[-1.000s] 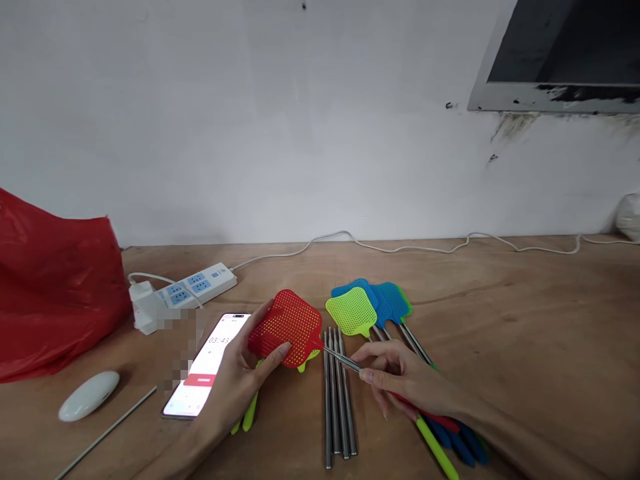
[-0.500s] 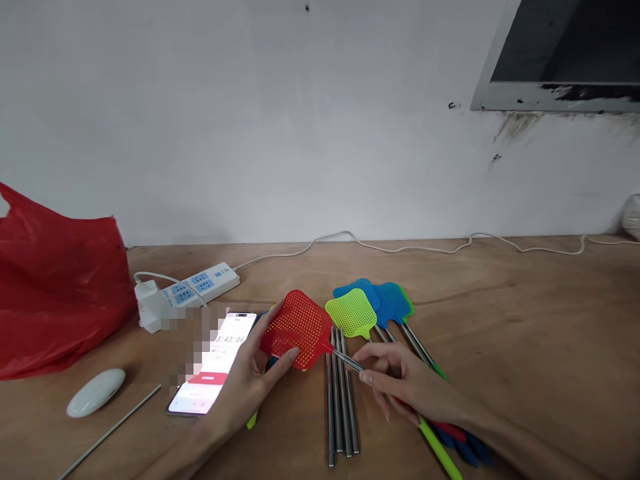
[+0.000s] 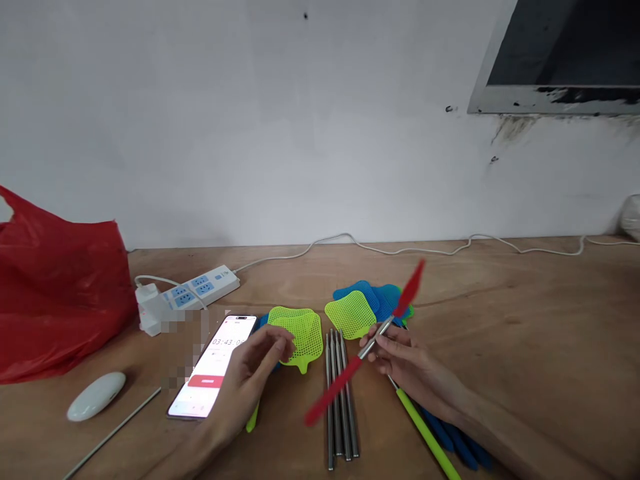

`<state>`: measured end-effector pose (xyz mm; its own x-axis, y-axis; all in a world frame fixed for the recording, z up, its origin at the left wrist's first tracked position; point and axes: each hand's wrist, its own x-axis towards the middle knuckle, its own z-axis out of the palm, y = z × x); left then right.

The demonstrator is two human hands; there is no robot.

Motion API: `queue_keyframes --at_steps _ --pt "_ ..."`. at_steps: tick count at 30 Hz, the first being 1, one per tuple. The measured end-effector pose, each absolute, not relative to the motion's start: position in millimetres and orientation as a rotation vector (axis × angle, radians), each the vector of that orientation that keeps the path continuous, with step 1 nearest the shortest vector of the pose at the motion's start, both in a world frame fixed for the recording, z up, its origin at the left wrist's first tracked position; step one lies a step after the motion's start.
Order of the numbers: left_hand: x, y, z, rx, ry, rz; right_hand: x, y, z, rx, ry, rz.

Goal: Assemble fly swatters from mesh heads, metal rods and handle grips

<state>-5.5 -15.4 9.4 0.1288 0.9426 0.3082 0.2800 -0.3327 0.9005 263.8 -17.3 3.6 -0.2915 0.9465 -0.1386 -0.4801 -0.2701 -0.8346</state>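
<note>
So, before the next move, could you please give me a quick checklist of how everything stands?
1. Red fly swatter held: ok, the right hand grips its metal shaft.
2. Left hand free: ok, no object shows in its grip.
3. Left fingertips off the green swatter head beside them: cannot tell, they overlap it in this view.
4. Metal rods grouped: ok, side by side between the hands.
5. Red swatter's handle clear of the rods: cannot tell, it crosses in front of them.
6. Blue swatter heads lying separately: not ok, they overlap in a pile.
</note>
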Motion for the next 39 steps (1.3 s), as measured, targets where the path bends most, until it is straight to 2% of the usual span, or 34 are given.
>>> queue_keyframes --at_steps 8,13,18,25,29,35,39 --pt "-1 -27 6 2.111 1.214 0.866 259 -24 6 -0.625 -0.936 1.912" --pt "0 -27 -3 2.218 1.244 0.707 260 -27 7 -0.661 -1.141 1.837" --pt "-5 -27 -3 2.301 1.272 0.697 260 -24 1 -0.764 -1.090 1.737" --pt "-1 -21 13 2.258 1.383 0.589 260 -8 8 -0.783 -0.619 1.338" --pt "-3 -21 16 2.272 1.445 0.557 276 5 18 -1.017 -0.604 1.138" --pt "-13 -22 18 2.325 1.420 0.610 317 13 49 -1.265 -1.381 0.921" --pt "-15 -22 16 2.389 1.396 0.555 331 8 61 -1.217 -1.995 0.298"
